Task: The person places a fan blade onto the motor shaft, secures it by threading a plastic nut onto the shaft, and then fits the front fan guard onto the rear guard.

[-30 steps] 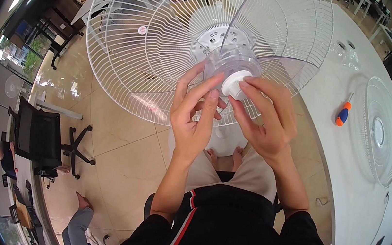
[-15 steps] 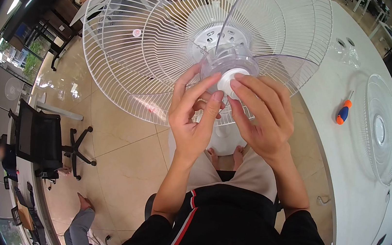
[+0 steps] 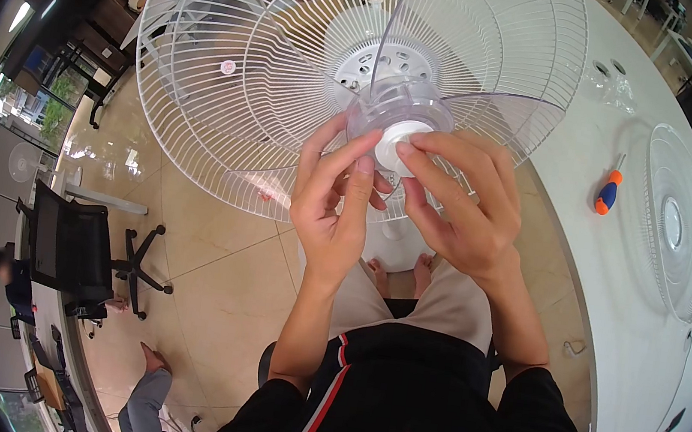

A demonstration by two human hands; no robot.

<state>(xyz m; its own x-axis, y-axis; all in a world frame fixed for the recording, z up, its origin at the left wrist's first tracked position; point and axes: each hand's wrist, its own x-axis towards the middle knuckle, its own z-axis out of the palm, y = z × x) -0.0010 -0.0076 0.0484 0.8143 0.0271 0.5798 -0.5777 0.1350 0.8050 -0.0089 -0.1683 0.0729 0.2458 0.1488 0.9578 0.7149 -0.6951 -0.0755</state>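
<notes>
White cap (and the fan) has drifted slightly leftward.

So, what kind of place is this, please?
Probably an office used as a workshop: a white table carries a screwdriver and a loose fan grille, an office chair stands on tiled floor, and the left hand and right hand grip a fan's cap.
</notes>
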